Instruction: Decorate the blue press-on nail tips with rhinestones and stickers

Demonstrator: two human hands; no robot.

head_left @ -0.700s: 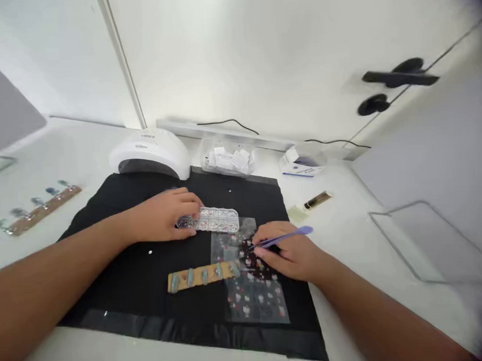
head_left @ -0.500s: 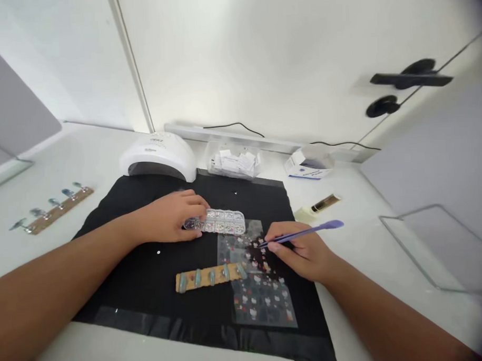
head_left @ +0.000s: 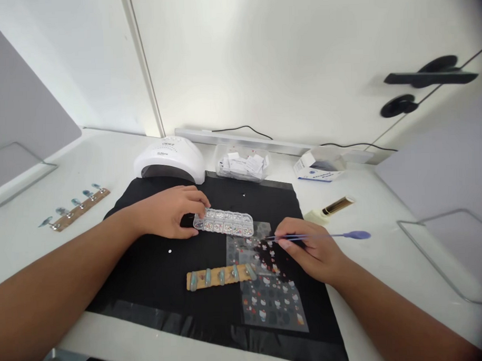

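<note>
My left hand is at the left end of a clear compartment case of small rhinestones, index fingertip over its edge and thumb by its near corner. My right hand pinches purple tweezers with a flattened paddle end pointing right. The tweezers' thin tips point left, above a clear sticker sheet with small white and red cat figures. Whether the tips hold anything is too small to tell. Nearer me, a wooden strip carries several teal nail tips, its right end overlapping the sheet.
The black mat lies under everything. A white nail lamp stands behind it, beside a clear bin of packets and an open small box. A gold-capped bottle lies right. Another nail-tip stand is at left.
My left hand has slid left along the case, uncovering more of its left end. The tweezers in my right hand have tilted nearly level and shifted slightly right. The camera view has turned a little left.
</note>
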